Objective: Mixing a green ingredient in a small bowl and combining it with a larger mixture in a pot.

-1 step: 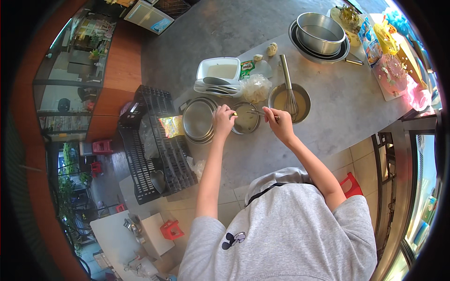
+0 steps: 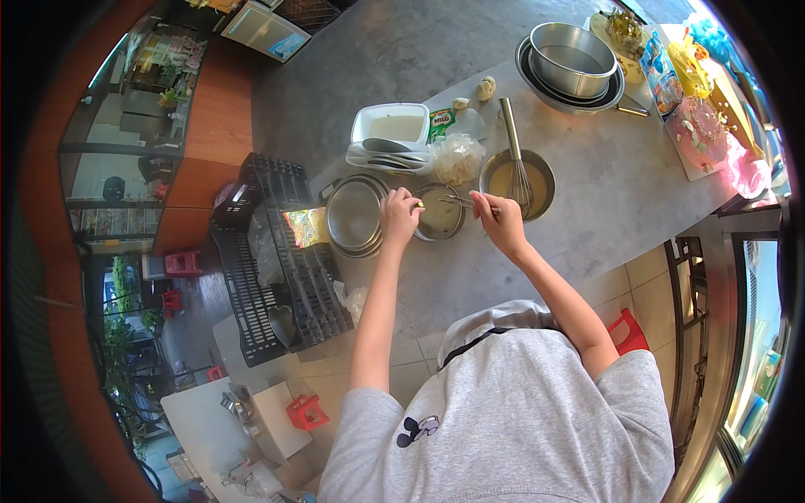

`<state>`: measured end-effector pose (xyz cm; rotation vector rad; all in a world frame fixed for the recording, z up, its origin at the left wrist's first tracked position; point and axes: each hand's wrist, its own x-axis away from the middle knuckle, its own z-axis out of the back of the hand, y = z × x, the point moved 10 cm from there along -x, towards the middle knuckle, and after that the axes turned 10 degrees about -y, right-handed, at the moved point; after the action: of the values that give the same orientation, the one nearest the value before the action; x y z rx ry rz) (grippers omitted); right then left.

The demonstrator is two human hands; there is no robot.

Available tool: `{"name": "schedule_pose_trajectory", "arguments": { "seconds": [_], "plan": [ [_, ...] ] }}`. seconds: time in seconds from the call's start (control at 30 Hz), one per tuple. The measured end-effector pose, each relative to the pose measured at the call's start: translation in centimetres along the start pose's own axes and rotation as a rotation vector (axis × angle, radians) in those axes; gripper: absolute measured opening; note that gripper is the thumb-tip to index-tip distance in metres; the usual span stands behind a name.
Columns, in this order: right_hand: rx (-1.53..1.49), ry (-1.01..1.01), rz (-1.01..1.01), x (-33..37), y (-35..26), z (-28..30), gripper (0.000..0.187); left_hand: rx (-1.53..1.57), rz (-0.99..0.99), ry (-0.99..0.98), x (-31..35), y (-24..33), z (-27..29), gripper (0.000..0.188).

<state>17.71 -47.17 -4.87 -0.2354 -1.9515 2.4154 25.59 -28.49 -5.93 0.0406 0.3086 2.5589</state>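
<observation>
Over a small round metal pot (image 2: 460, 225) with pale contents, both hands work close together. My left hand (image 2: 397, 218) is closed in a pinch at its left rim, on a small yellow-green piece (image 2: 419, 204) too tiny to name. From the right, my right hand (image 2: 506, 225) grips a fork (image 2: 457, 201), its tines pointing left above the pot. Just beyond that hand stands a metal bowl (image 2: 551, 189) of light brown liquid, with a whisk (image 2: 510, 130) leaning in it. Left of the pot lies a stack of round metal pans (image 2: 354, 215).
White tubs (image 2: 390, 126) with spoons, a green packet (image 2: 442, 122) and a clear plastic bag (image 2: 458, 158) sit behind the pot. A yellow packet (image 2: 307, 227) lies by a black crate (image 2: 285, 260) at left. Large metal pans (image 2: 573, 63) are stacked far right.
</observation>
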Motion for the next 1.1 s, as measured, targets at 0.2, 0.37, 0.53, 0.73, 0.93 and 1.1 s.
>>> {"name": "schedule_pose_trajectory", "arguments": {
  "seconds": [0.2, 0.37, 0.53, 0.73, 0.93, 1.1],
  "plan": [
    [-0.038, 0.007, -0.094, 0.1, 0.6, 0.5, 0.037, 0.073, -0.063, 0.028, -0.1, -0.2, -1.1, 0.012],
    [-0.071, 0.031, -0.088, 0.4, 0.9, 0.6, 0.037, 0.1, -0.066, 0.037, -0.1, -0.4, -1.6, 0.011],
    [-0.081, 0.04, -0.093, 0.5, 1.4, 0.6, 0.039, 0.113, -0.044, 0.051, -0.4, -0.9, -2.0, 0.009],
    [-0.114, 0.067, -0.11, 0.6, 2.0, 0.7, 0.041, 0.141, -0.017, 0.108, -1.0, -0.9, -2.0, 0.009],
    [-0.114, 0.067, -0.142, 0.7, 2.7, 0.6, 0.041, 0.156, -0.024, 0.101, -1.2, -0.9, -2.3, 0.007],
    [-0.139, 0.06, -0.15, 0.5, 3.0, 0.3, 0.042, 0.148, -0.024, 0.116, -1.1, -1.0, -2.4, 0.007]
  ]
}}
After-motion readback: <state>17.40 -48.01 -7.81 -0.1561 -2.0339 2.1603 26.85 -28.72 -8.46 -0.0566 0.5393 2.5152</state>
